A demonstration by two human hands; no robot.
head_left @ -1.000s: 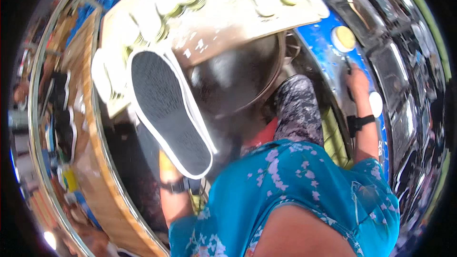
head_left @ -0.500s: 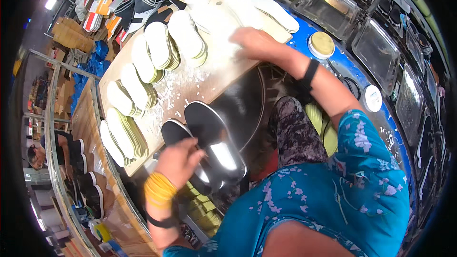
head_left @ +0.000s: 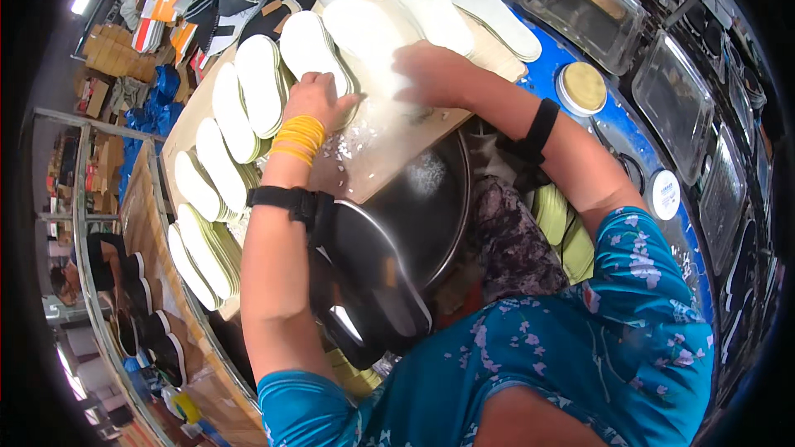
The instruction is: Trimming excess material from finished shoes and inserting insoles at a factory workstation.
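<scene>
My left hand (head_left: 319, 103), a yellow band and a black strap around its wrist, rests on the near end of a stack of white insoles (head_left: 308, 45), thumb spread out to the side. My right hand (head_left: 426, 74) is over the board beside more white insoles (head_left: 431, 8); motion smears its fingers, and whether it holds anything is hidden. Below the board, near my lap, a black shoe (head_left: 368, 261) with a white rim lies with its opening up. Another dark shoe lies beside it, partly hidden behind my left forearm.
Stacked insoles line the left of the wooden board (head_left: 373, 170), among scattered white bits. A round tub (head_left: 582, 87) and a white lid (head_left: 663, 194) sit on the blue surface at right, beside clear trays (head_left: 675, 91). Another person (head_left: 103, 269) works at far left.
My left hand has gone from above the shoes forward to the insole stack. My right hand has shifted slightly, still over the board. The view has tilted a little.
</scene>
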